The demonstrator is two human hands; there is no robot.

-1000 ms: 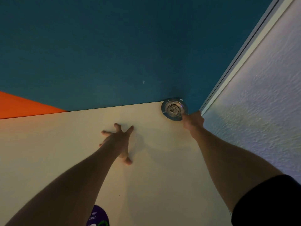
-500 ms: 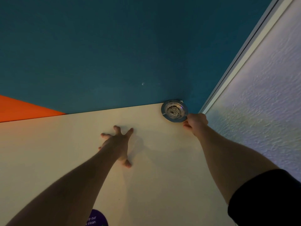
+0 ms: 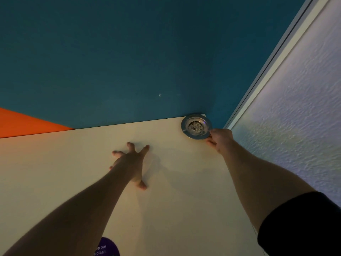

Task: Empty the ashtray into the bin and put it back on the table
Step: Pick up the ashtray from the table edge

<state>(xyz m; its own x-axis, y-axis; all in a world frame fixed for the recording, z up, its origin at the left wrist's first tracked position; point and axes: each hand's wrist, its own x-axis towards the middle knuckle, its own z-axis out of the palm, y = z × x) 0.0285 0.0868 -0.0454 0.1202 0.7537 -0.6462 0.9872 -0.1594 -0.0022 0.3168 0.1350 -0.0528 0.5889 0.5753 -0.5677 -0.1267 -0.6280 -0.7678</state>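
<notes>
A round metal ashtray (image 3: pixel 196 126) with grey ash in its bowl sits at the far right corner of the cream table (image 3: pixel 73 163). My right hand (image 3: pixel 220 139) reaches to that corner and pinches the ashtray's near right rim with its fingertips. My left hand (image 3: pixel 132 163) lies flat on the tabletop near the middle, fingers spread wide, holding nothing. No bin is in view.
A teal wall (image 3: pixel 129 61) runs behind the table, with an orange area (image 3: pixel 22 122) at the far left. A white textured wall (image 3: pixel 299 108) rises close on the right. A purple round sticker (image 3: pixel 108 247) lies at the table's near edge.
My right hand has shifted from touching the ashtray's near rim to gripping its right rim. The ashtray has stayed in the corner. My left hand stays pressed on the table.
</notes>
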